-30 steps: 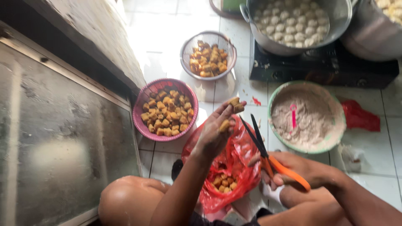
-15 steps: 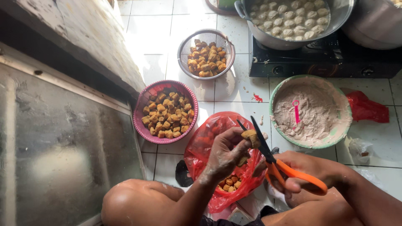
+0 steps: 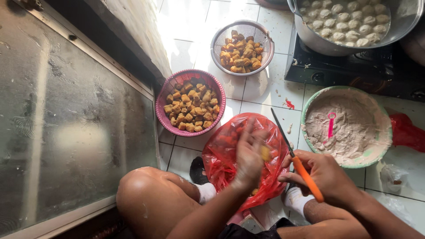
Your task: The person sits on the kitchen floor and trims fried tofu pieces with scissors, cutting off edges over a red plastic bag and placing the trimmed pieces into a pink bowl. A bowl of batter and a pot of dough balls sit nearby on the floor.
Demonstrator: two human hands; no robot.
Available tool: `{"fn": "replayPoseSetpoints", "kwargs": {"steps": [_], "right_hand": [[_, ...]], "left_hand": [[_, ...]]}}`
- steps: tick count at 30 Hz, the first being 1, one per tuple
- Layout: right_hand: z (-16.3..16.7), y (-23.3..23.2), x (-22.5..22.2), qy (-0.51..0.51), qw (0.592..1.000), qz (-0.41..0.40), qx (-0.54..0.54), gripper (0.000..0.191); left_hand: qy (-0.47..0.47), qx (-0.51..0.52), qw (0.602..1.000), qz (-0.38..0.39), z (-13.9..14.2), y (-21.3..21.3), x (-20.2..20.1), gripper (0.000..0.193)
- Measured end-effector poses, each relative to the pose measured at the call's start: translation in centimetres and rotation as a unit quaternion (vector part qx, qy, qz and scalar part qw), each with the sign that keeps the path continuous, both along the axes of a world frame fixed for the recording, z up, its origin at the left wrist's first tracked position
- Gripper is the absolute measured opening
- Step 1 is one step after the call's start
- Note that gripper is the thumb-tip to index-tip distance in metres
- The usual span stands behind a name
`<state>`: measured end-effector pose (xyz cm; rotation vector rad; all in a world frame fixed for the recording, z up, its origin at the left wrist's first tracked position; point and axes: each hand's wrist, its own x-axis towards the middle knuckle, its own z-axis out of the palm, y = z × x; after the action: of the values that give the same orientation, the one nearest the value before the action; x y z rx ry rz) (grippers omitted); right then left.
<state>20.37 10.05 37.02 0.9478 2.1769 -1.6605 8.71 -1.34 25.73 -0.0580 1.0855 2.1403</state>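
My left hand [image 3: 249,156] is over the red plastic bag [image 3: 226,150] of fried tofu puffs, fingers closed on one yellowish tofu piece [image 3: 264,153]; the hand is blurred. My right hand [image 3: 322,173] grips orange-handled scissors [image 3: 295,160] with the dark blades pointing up and away, just right of the bag. A pink basket [image 3: 190,102] of fried tofu puffs sits left of the bag. A metal strainer [image 3: 241,47] with more tofu stands beyond it.
A green-rimmed bowl [image 3: 346,127] of pale paste holds a pink spoon [image 3: 331,124]. A large metal pot [image 3: 349,26] of white balls sits on a black stove [image 3: 354,71]. A dark glass panel [image 3: 66,124] runs along the left. My knee [image 3: 150,199] is below.
My left hand dropped from near the pink basket down into the red bag and took a tofu piece. The scissors stayed in my right hand, shifting slightly.
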Motion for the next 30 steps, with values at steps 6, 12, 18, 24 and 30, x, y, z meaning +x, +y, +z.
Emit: {"fn": "replayPoseSetpoints", "kwargs": {"steps": [6, 12, 18, 24, 30], "right_hand": [[-0.5, -0.1, 0.4, 0.040, 0.996, -0.080, -0.015, 0.022], [-1.9, 2.3, 0.9, 0.111, 0.987, -0.098, -0.060, 0.025], [-1.0, 2.2, 1.6, 0.052, 0.947, 0.171, -0.265, 0.085], [0.0, 1.4, 0.5, 0.043, 0.916, 0.271, -0.293, 0.109], [-0.4, 2.1, 0.8, 0.050, 0.904, 0.268, -0.329, 0.107]], "left_hand": [[0.132, -0.007, 0.989, -0.061, 2.2, -1.4, 3.1, 0.042], [0.168, 0.013, 0.967, -0.192, 2.1, -1.8, 0.1, 0.030], [-0.043, 0.138, 0.985, -0.095, 2.4, -2.8, -4.4, 0.023], [-0.078, 0.146, 0.982, -0.089, 4.2, -3.8, -4.7, 0.029], [0.076, 0.126, 0.979, -0.144, 4.3, -4.1, -3.9, 0.024]]}}
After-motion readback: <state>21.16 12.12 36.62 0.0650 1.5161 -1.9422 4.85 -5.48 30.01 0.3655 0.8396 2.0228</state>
